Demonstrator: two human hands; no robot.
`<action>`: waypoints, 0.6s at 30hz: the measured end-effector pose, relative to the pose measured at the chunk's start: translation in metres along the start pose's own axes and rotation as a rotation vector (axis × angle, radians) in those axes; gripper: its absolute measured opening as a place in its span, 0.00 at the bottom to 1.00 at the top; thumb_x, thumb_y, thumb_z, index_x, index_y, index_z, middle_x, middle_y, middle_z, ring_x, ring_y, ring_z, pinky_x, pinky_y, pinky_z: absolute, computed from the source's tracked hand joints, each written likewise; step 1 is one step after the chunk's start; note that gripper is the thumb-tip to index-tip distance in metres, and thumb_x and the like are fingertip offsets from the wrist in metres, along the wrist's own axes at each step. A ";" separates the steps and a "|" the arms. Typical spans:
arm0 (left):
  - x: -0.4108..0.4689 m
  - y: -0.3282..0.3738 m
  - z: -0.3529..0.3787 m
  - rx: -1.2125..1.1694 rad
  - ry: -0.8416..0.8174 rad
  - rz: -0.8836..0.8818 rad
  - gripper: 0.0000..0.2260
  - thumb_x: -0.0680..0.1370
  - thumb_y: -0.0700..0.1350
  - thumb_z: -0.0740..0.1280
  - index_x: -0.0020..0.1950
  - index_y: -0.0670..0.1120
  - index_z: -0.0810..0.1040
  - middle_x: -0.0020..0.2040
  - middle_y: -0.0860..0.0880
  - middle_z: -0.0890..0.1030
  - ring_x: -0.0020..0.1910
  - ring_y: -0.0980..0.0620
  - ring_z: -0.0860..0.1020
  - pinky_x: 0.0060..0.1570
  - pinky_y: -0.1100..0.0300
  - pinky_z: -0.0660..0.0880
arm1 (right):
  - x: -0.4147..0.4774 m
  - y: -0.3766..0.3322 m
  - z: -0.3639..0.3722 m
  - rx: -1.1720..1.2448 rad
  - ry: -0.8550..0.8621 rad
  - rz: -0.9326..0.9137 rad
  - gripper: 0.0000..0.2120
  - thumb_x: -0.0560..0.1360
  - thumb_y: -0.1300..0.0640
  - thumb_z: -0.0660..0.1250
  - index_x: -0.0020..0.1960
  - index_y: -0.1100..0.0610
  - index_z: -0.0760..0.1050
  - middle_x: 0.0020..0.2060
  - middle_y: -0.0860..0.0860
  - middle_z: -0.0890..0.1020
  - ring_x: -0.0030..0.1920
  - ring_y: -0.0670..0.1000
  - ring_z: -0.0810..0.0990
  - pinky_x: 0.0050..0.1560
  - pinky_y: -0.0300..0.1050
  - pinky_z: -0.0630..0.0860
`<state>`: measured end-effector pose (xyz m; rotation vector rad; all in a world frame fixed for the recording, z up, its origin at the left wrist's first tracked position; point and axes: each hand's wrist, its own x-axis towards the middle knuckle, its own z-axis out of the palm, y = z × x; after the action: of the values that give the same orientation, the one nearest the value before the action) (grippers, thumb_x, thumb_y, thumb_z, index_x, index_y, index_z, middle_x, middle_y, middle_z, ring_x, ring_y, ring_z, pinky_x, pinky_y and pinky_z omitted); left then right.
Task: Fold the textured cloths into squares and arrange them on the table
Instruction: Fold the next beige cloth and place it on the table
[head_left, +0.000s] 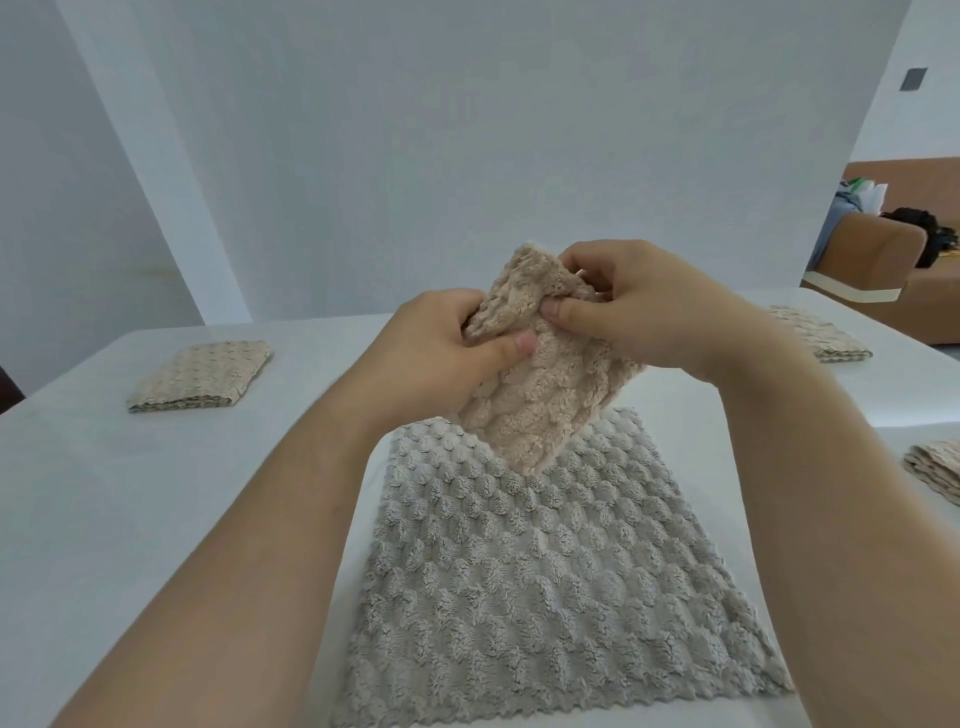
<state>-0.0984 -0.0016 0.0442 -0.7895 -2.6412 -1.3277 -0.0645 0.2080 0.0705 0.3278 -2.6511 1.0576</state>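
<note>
Three folded beige cloths already lie on the white bench (156, 493): one square (200, 375) well off to the left, one (815, 332) at the far right, and a third (935, 467) at the right edge, only partly in view (so I can't say how tidy that one is). I'd judge the job past halfway.

Left to do are two cloths. The beige cloth (540, 395) is held up above the bench by both hands, its top bunched between them. The left hand (457, 353) has its fingers (524, 345) closed on the cloth's upper left part, thumb pressed on the front; the right hand (649, 306) pinches the top edge, thumb against the fabric. The piece hangs as a narrow, part-folded strip, its long axis running from the hands down and slightly right, the lower end dropping toward the grey cloth (545, 597) and seeming just to meet it.

That grey cloth lies flat and fully open in front of the person, untouched, its sides skewed a little to the bench edge, far corner pointing away and right.
</note>
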 end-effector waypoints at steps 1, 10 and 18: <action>0.001 0.000 0.001 -0.001 0.011 -0.008 0.11 0.75 0.58 0.74 0.48 0.51 0.83 0.43 0.49 0.86 0.44 0.48 0.85 0.49 0.42 0.81 | 0.001 0.001 0.002 0.002 0.010 0.006 0.05 0.78 0.48 0.71 0.52 0.48 0.80 0.45 0.49 0.85 0.45 0.53 0.83 0.47 0.52 0.81; 0.015 -0.028 -0.009 -0.290 0.288 -0.390 0.09 0.79 0.50 0.72 0.47 0.44 0.84 0.40 0.43 0.86 0.29 0.44 0.84 0.27 0.53 0.80 | 0.007 0.002 0.029 -0.129 0.089 0.050 0.17 0.79 0.41 0.68 0.64 0.47 0.72 0.56 0.47 0.77 0.51 0.49 0.79 0.38 0.35 0.71; 0.024 -0.051 -0.020 -0.521 0.484 -0.460 0.10 0.80 0.48 0.71 0.55 0.42 0.81 0.45 0.44 0.86 0.32 0.48 0.85 0.28 0.60 0.78 | 0.002 -0.005 0.040 -0.151 -0.226 0.093 0.16 0.74 0.42 0.74 0.54 0.48 0.72 0.44 0.47 0.81 0.37 0.46 0.78 0.37 0.42 0.73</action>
<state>-0.1468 -0.0318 0.0264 0.1471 -2.1702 -2.0446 -0.0715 0.1762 0.0471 0.3112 -2.9544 0.8852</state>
